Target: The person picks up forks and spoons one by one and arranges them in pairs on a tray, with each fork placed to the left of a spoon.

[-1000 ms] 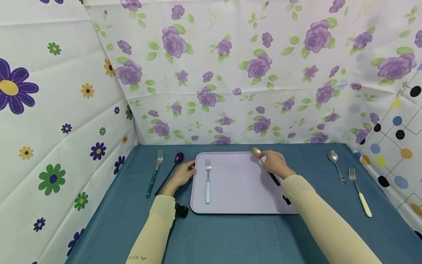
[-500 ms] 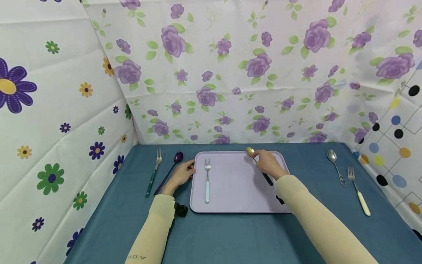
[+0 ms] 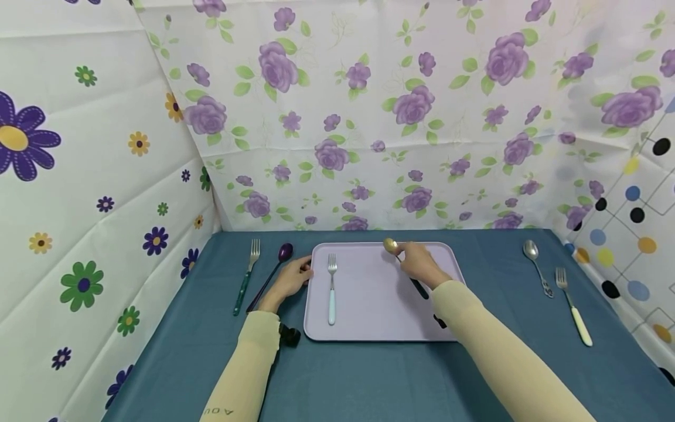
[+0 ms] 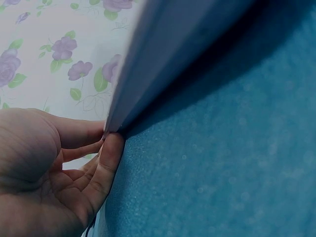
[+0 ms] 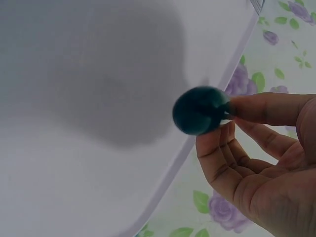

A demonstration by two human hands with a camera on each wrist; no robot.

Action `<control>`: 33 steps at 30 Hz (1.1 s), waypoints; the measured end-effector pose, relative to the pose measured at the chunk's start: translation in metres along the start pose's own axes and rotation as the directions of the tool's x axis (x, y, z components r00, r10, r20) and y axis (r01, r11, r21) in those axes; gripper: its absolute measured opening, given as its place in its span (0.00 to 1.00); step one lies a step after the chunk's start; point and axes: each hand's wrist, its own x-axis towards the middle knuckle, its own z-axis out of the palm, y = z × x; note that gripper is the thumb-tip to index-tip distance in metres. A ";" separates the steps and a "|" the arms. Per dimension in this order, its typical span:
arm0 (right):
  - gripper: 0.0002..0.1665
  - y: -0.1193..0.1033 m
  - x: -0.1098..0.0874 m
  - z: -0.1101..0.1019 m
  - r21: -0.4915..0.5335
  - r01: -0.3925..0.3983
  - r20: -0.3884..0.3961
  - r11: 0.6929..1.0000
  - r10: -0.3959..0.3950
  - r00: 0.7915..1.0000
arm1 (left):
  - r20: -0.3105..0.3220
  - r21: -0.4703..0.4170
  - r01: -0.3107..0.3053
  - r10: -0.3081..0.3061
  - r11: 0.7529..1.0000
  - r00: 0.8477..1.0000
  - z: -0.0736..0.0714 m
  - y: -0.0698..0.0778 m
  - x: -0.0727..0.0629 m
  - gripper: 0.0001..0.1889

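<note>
My right hand pinches a spoon with a gold bowl and a dark green handle, tilted over the right half of a pale purple tray. In the right wrist view the spoon's dark green handle is seen nearly end-on, between thumb and fingers. My left hand grips the tray's left rim, with thumb and fingertips meeting at its edge in the left wrist view. On the tray's left side lies a fork with a light blue handle.
Left of the tray lie a green-handled fork and a dark purple spoon, the spoon close to my left forearm. To the right lie a silver spoon and a cream-handled fork. Flowered cloth walls enclose the blue-covered table.
My right hand has moved left over the tray, carrying the gold-and-green spoon with it. The left hand stays at the tray's left rim.
</note>
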 end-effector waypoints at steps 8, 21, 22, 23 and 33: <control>0.29 -0.011 -0.001 0.006 -0.014 0.016 0.001 1.000 -0.016 1.000 | -0.001 0.000 -0.007 0.007 1.000 1.000 0.001 -0.001 0.001 0.27; 0.30 -0.029 0.003 0.018 0.015 0.028 0.006 0.999 -0.028 1.000 | 0.005 -0.015 0.002 -0.002 1.000 1.000 -0.001 0.000 -0.001 0.27; 0.30 -0.031 0.003 0.019 0.018 0.028 0.009 0.999 -0.028 1.000 | 0.004 -0.018 0.001 0.000 1.000 1.000 -0.001 0.000 -0.001 0.27; 0.30 -0.033 0.003 0.020 0.019 0.026 0.013 0.999 -0.026 1.000 | 0.004 -0.020 0.002 -0.002 1.000 1.000 -0.001 0.000 -0.001 0.27; 0.28 -0.043 0.002 0.027 0.026 0.024 0.011 0.999 -0.025 1.000 | -0.001 -0.022 -0.002 0.002 1.000 1.000 0.000 0.003 -0.003 0.27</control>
